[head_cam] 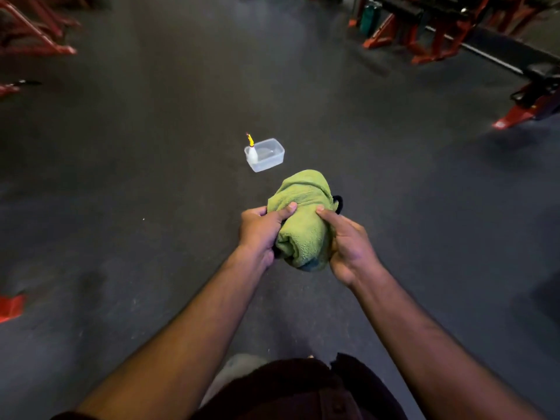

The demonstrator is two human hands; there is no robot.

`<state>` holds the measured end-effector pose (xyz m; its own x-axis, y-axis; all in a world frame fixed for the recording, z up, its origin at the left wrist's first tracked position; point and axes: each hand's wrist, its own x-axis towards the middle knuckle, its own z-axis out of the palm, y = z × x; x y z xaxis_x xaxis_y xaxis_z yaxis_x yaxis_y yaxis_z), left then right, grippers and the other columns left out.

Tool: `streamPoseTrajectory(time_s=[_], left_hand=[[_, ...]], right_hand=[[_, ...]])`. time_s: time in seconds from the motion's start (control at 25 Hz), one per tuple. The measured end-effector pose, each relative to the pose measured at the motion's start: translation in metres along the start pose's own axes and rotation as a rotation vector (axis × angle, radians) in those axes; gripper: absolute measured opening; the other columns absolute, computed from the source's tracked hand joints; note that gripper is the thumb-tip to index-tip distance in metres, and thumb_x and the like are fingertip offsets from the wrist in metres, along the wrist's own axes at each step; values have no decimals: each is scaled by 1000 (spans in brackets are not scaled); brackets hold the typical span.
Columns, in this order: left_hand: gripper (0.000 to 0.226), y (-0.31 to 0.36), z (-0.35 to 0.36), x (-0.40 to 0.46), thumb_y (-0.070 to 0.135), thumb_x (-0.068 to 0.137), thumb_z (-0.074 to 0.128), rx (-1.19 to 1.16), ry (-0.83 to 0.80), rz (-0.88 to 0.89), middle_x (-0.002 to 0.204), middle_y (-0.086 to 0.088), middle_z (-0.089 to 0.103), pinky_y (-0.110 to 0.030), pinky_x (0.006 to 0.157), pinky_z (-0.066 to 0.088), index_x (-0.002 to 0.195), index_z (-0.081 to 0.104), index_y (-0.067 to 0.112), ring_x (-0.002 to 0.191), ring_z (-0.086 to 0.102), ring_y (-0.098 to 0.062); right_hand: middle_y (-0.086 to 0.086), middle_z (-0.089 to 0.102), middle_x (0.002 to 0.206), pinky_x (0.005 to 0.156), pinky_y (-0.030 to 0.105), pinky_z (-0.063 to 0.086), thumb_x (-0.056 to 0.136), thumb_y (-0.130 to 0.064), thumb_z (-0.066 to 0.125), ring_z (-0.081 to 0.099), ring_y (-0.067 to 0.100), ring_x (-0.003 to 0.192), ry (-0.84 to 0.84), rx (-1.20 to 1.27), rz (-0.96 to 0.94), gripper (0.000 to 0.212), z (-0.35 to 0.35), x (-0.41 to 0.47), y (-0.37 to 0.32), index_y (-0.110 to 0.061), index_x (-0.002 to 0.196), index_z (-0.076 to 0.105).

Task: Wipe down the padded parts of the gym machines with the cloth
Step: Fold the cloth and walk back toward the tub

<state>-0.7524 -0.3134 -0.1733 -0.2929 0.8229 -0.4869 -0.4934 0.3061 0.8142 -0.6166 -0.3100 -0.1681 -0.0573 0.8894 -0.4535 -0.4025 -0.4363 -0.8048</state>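
The person stands in the middle of the open gym floor (151, 147), well apart from any machine, and no pad is under the cloth (303, 219) at this moment. Judging by that, the wiping itself is either between machines or not yet begun here; nothing visible says how many pads are already cleaned. The red-framed machines (424, 34) with their black pads stand along the far right edge and the far left, all still a walk away.

The green cloth is bunched into a thick roll and held up in front of the body, between both hands. The left hand (260, 231) grips its left side, fingers curled around the bundle and the thumb pressed over the top. The right hand (348, 244) holds the right side, thumb laid across the front of the cloth and the remaining fingers wrapped behind, mostly hidden. A dark loop or strap shows just behind the cloth; I cannot tell what it belongs to.

On the floor ahead sits a clear plastic tub (268, 156), with a white bottle with a yellow nozzle (251, 151) at its left corner, near the cloth but apart from it.
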Motion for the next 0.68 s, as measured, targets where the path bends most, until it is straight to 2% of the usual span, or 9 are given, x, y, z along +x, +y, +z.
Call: streamPoseTrajectory(time_s=[0.28, 0.4, 0.52, 0.64, 0.68], left_hand=[[19, 78, 80, 247, 3, 80, 80, -67, 69, -7, 86, -12, 78, -29, 63, 59, 98, 74, -3, 71, 73, -21], [19, 116, 99, 369, 4, 81, 79, -34, 60, -31, 93, -15, 77, -34, 74, 60, 98, 73, -3, 77, 72, -23], [15, 159, 116, 483, 11, 84, 78, 68, 51, -142, 90, -12, 76, -33, 71, 59, 94, 74, 2, 76, 70, -22], [32, 189, 134, 586, 31, 83, 76, 147, 13, -327, 89, -5, 75, -42, 75, 59, 110, 74, 13, 75, 70, -22], [37, 196, 140, 621, 37, 83, 73, 145, -7, -380, 91, -3, 74, -40, 73, 59, 114, 72, 18, 76, 70, -21]], right_hand=[[22, 73, 109, 88, 44, 57, 86, -10, 72, 71, 28, 95, -8, -93, 71, 36, 74, 264, -85, 9, 117, 65], [19, 75, 100, 84, 45, 58, 85, -12, 74, 72, 27, 85, 31, -83, 112, 31, 116, 387, -105, 7, 109, 68], [14, 74, 90, 73, 38, 59, 87, -12, 72, 70, 23, 75, 79, -77, 209, 19, 162, 500, -129, 2, 99, 70], [15, 72, 93, 74, 38, 58, 89, -13, 71, 69, 23, 76, 117, -65, 275, 16, 194, 605, -144, 0, 96, 67], [14, 72, 94, 75, 39, 58, 89, -14, 71, 69, 23, 78, 127, -65, 298, 14, 203, 642, -149, -1, 94, 67]])
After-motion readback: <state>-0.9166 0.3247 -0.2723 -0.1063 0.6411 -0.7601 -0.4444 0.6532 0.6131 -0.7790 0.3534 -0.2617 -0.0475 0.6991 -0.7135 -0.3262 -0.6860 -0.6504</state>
